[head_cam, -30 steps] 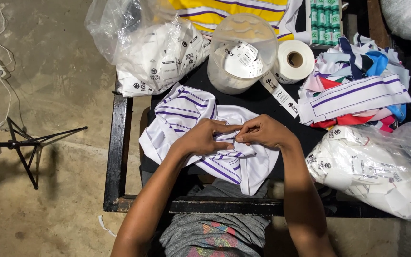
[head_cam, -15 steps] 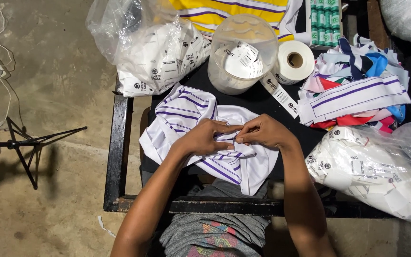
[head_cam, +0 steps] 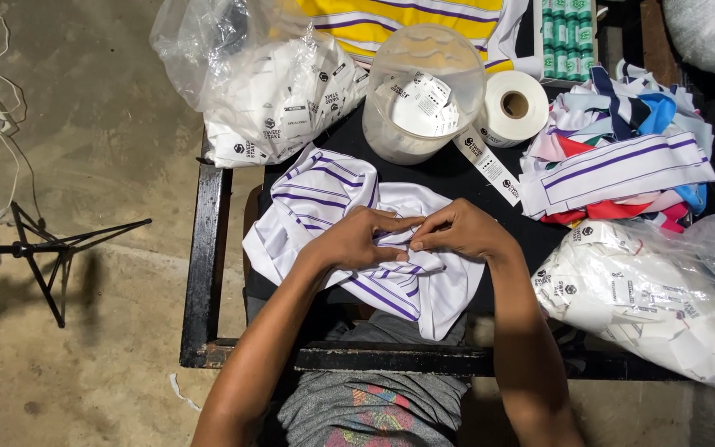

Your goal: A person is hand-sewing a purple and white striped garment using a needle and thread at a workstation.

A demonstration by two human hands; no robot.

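A white shirt with purple stripes (head_cam: 333, 199) lies crumpled on a small black table (head_cam: 204, 248). The cloth is soft and full of folds. Part of it spreads flat toward the back left, and part hangs over the front edge of the table, near the person's lap.

Both hands sit on the middle of the shirt, close together, with the fingertips almost meeting. The left hand (head_cam: 357, 240) has its fingers bent and pinches a fold of the shirt. The right hand (head_cam: 461, 232) is curled too, and its fingers pinch the same bunch of cloth from the other side. Both arms reach up from the bottom of the picture and bend in toward each other.

Behind the shirt stands a clear plastic tub (head_cam: 424, 91) with paper tags inside. Just beside the tub is a roll of white tape (head_cam: 513, 108). A clear bag of tags (head_cam: 275, 91) lies at the back left, and another bag of white packets (head_cam: 647, 298) lies at the right. A pile of colourful cloth (head_cam: 622, 157) sits at the back right.
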